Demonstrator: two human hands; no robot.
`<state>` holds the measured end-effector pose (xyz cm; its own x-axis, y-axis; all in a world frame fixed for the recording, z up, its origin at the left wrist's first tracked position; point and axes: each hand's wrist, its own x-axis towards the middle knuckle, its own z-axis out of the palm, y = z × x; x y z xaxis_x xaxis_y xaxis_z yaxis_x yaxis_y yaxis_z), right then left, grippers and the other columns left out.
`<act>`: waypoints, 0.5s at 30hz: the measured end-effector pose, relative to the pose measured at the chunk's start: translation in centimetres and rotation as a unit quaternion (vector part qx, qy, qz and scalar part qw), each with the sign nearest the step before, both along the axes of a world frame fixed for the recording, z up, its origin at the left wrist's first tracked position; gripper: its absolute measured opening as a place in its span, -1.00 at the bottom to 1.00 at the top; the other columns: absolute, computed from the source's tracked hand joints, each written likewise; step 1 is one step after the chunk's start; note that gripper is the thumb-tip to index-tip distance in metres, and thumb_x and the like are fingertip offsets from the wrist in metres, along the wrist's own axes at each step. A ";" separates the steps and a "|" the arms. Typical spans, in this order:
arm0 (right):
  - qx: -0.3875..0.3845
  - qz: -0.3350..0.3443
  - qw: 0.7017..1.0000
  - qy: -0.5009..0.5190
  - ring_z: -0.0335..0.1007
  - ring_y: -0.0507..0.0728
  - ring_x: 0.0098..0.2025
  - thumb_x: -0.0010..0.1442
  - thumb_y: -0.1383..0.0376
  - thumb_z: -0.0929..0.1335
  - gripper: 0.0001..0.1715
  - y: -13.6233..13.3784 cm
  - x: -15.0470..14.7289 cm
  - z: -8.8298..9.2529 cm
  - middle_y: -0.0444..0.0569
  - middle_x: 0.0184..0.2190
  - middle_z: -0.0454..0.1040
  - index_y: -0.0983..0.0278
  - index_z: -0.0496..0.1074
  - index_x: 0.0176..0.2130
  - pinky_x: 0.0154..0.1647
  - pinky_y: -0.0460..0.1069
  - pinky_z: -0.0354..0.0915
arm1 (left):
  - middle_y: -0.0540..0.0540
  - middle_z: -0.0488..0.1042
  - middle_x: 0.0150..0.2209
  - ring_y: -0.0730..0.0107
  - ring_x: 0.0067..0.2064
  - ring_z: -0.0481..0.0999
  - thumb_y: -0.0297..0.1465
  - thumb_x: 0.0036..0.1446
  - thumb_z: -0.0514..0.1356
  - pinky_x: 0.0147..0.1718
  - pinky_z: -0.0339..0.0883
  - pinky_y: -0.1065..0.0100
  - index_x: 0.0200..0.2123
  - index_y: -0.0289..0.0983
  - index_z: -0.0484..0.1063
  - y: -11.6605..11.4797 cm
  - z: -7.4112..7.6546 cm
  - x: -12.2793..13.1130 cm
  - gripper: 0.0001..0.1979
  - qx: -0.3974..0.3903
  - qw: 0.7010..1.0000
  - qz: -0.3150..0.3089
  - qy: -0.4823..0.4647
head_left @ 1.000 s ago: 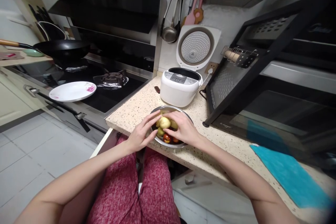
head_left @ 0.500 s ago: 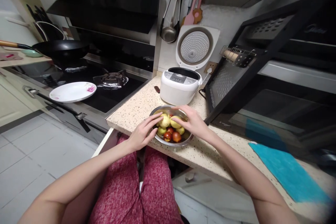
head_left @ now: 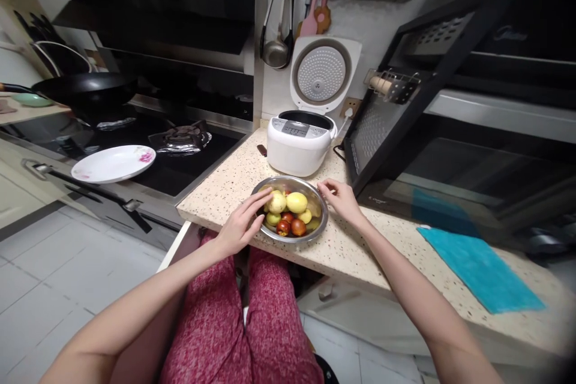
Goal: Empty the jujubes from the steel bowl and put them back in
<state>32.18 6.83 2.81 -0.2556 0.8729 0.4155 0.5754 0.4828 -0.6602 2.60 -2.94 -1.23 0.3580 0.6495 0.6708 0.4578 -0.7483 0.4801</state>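
A steel bowl (head_left: 315, 225) sits near the front edge of the speckled counter (head_left: 360, 249). It holds several small fruits (head_left: 290, 211), yellow-green and red-brown. My left hand (head_left: 243, 225) rests on the bowl's left rim, fingers stretched out, fingertips touching a pale fruit (head_left: 277, 203). My right hand (head_left: 342, 199) lies just outside the bowl's right rim, fingers loosely apart and holding nothing.
A white rice cooker (head_left: 300, 143) with its lid up stands behind the bowl. An open-doored black oven (head_left: 450, 132) fills the right. A blue cloth (head_left: 477, 267) lies on the counter at right. A white plate (head_left: 113, 163) and black wok (head_left: 85, 89) are on the stove at left.
My right hand has lifted off the fruit and drawn back to the bowl's right rim. My left hand stays on the left side. The view has shifted slightly.
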 end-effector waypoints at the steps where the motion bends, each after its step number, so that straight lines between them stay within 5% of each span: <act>1: -0.023 0.004 1.000 -0.014 0.40 0.12 -0.43 0.29 -0.07 0.27 -0.45 -0.1 -0.1 0.0 -0.03 -0.51 0.52 0.29 0.47 -0.44 -0.40 -0.04 0.25 | -0.19 0.19 0.38 0.11 0.38 0.24 -0.38 0.42 -0.01 0.35 0.21 -0.06 0.37 -0.15 0.14 0.0 0.1 0.0 -0.52 -0.001 1.000 0.002 0.000; 10: -0.266 0.034 0.960 0.076 0.06 -0.05 -0.69 -0.04 -0.24 0.44 -0.30 -0.7 -0.5 0.5 -0.20 -0.78 0.19 0.24 0.23 -0.68 -0.63 -0.10 0.01 | -0.19 0.19 0.39 0.08 0.40 0.22 -0.30 0.37 0.10 0.36 0.19 -0.12 0.40 -0.15 0.07 0.3 0.5 0.0 -0.42 -0.002 0.999 0.035 -0.011; 15: -0.276 0.031 0.950 0.142 0.04 -0.06 -0.70 -0.07 -0.14 0.49 -0.38 -1.2 -0.7 1.1 -0.23 -0.78 0.17 0.24 0.23 -0.67 -0.66 -0.11 0.02 | -0.22 0.13 0.41 0.02 0.41 0.19 -0.23 0.35 0.14 0.37 0.14 -0.17 0.42 -0.14 -0.02 1.2 0.2 0.0 -0.34 -0.029 0.999 0.030 -0.007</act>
<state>31.45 5.63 3.86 -0.2594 0.9649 -0.0413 0.3177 0.0449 -0.9471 2.56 -1.74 -1.00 0.3080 0.7075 0.6360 0.4950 -0.6901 0.5279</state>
